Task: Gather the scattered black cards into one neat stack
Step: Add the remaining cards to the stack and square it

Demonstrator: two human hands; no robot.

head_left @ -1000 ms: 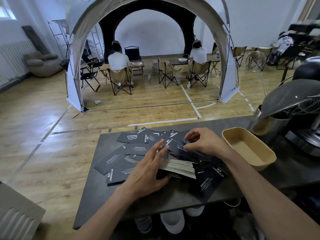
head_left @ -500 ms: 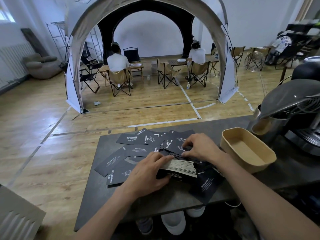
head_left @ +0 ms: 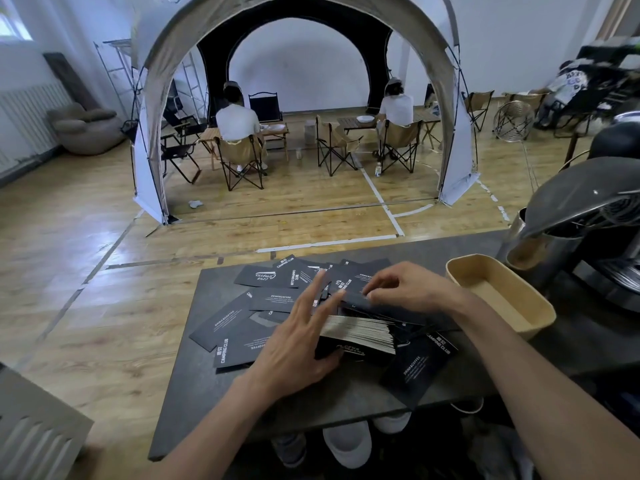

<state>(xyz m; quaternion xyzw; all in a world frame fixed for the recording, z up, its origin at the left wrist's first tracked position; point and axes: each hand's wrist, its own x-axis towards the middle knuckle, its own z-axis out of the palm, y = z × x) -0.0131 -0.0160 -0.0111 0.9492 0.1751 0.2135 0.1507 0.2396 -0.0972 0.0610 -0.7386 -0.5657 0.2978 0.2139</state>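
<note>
left hand [head_left: 298,344]: fingers spread and straight, set against the left end of the stack [head_left: 360,333] | right hand [head_left: 415,289]: pinching one black card [head_left: 356,300] just over the stack's far side | loose cards [head_left: 221,325]: scattered flat, left and far of the stack, on the dark surface [head_left: 214,403] | tan tray [head_left: 502,299]: right of the right hand

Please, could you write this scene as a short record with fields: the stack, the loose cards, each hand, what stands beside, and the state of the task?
Stack: stack of black cards, pale edges showing, on the dark table
Loose cards: loose cards lie overlapping to the left, far side and right of the stack
Left hand: left hand, fingers straight, against the stack's left end
Right hand: right hand pinches one card above the stack
Beside: beige tray, right of the cards
Task state: unfinished
</note>
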